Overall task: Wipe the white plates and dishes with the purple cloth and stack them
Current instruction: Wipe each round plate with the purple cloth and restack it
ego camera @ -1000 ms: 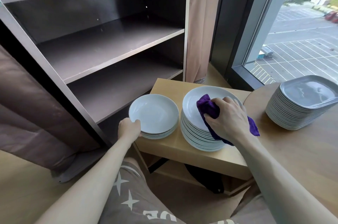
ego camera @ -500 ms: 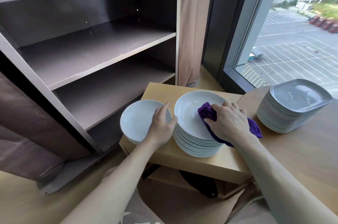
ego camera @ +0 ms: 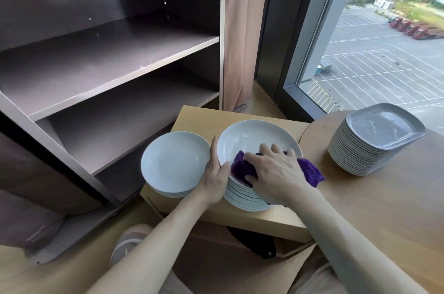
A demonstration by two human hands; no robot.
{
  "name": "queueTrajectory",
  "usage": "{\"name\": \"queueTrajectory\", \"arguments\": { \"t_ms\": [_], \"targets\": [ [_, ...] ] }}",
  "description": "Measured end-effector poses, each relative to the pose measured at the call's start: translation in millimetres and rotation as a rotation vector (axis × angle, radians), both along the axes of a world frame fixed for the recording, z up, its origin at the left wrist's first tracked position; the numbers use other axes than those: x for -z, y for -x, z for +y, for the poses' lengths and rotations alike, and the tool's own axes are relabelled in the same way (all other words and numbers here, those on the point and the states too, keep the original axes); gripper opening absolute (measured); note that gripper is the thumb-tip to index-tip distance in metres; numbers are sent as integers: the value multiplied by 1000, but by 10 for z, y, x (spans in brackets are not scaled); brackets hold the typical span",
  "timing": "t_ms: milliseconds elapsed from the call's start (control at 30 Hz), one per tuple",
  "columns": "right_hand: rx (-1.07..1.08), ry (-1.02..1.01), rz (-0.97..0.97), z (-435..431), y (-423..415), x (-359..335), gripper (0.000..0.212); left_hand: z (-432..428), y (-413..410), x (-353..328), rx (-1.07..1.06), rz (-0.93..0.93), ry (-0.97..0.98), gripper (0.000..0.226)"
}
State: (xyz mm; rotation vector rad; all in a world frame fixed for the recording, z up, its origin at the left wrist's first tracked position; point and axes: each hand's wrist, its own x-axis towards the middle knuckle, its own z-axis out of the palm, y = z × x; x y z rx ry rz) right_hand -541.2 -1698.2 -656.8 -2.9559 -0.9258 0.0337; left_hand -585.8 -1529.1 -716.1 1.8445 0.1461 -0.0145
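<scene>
Corner of a room by a tall window (ego camera: 384,58) overlooking a car park. To the left, a dark brown shelf unit (ego camera: 115,53), with a beige curtain (ego camera: 240,29) hanging at its right edge. In front, a low pale wooden surface (ego camera: 204,116) carrying two stacks of round white plates. Taller stack (ego camera: 247,201) on the right of it, shorter stack (ego camera: 175,164) just beside it on the left, rims nearly touching. Further right, on a rounded wooden surface (ego camera: 384,209) and well apart from both, a stack of grey squarish plates (ego camera: 374,140). Under the low surface, a black object (ego camera: 252,243), too hidden to name.

Left grip (ego camera: 216,178) clasping the left rim of the top plate (ego camera: 254,137) of the taller stack. Thumb hooked over the rim onto the inner face, fingers along the outer edge, in the gap between the two stacks.

Right grip (ego camera: 276,173) palm down inside that same plate, fingers spread and fairly straight, pressing the purple cloth (ego camera: 240,166) against the near part of the plate. Cloth bunched under the palm, one end showing toward the left thumb, the other spilling over the plate's right rim. Cannot tell whether the top plate sits flat on its stack or slightly raised.
</scene>
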Motion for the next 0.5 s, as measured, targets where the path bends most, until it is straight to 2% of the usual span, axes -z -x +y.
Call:
{"name": "queueTrajectory", "arguments": {
  "t_ms": [200,367,500],
  "targets": [
    [-62,-140,101,136,-206,105,42,41,5,152,-2,-44,-12,54],
    [-88,-168,31,197,-345,180,45,59,-4,175,4,-70,-7,57],
    [-24,-171,-46,313,-493,237,42,61,-12,164,-4,-90,-61,60]
  ]
}}
